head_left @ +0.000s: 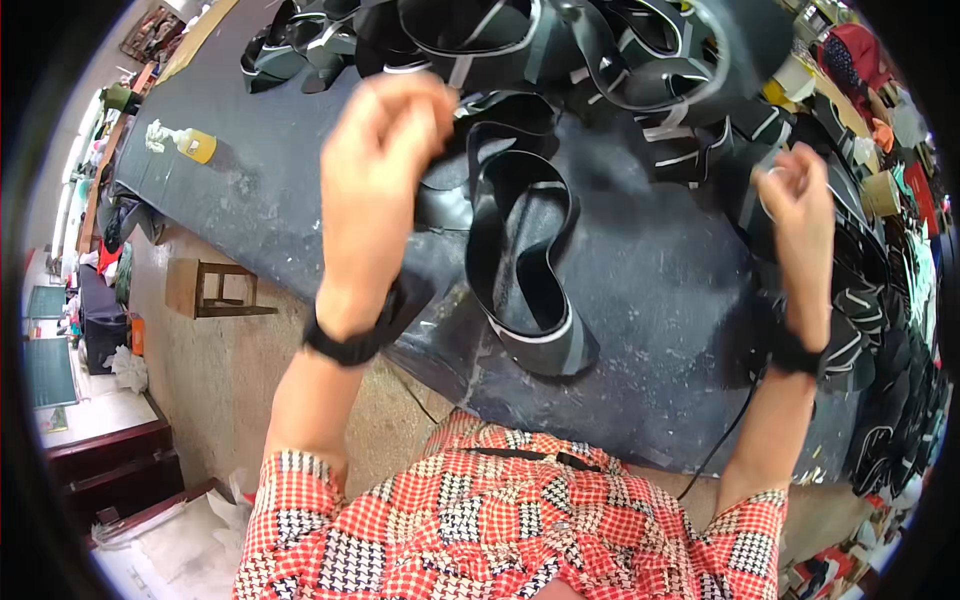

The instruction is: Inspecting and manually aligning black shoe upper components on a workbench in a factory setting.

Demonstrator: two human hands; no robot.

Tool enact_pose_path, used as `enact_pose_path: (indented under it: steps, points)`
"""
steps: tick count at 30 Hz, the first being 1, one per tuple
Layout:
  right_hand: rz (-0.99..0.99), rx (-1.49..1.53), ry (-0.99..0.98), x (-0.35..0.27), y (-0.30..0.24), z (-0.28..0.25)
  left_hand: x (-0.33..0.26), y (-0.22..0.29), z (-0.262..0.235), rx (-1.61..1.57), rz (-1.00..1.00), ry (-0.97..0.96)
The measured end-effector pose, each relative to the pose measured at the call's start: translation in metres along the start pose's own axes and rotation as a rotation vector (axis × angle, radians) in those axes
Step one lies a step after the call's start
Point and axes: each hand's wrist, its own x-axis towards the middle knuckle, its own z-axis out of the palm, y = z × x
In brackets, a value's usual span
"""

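Observation:
A black looped piece with a pale grey edge, which looks like a shoe upper [562,352], stands on the dark table [660,300] in front of me. My left hand [385,135] is raised to its upper left, fingers curled and slightly blurred. Whatever may be between those fingers is hidden. Beyond it, more black shoe uppers [470,65] lie in a loose heap along the far side. My right hand [797,190] is raised at the right, its fingers bent in toward the thumb, near other black pieces. I cannot make out anything in its fingers.
A bottle of yellow liquid [195,145] lies at the table's far left. Many black pieces with pale stripes [865,310] crowd the right edge. A wooden stool [215,288] stands on the floor to the left. A thin black cable [735,425] hangs by the front edge.

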Motion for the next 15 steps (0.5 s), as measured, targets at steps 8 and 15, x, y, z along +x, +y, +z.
enact_pose_path:
  steps: [8, 15]
  points:
    - [0.135, 0.4, -0.58, -0.129, -0.062, 0.048, -0.091, -0.025, -0.039, 0.845, 0.371, -0.617]
    - [-0.396, -0.043, -0.537, -0.156, -0.102, 0.068, -0.095, -0.045, -0.026, 0.666, 0.543, -0.593]
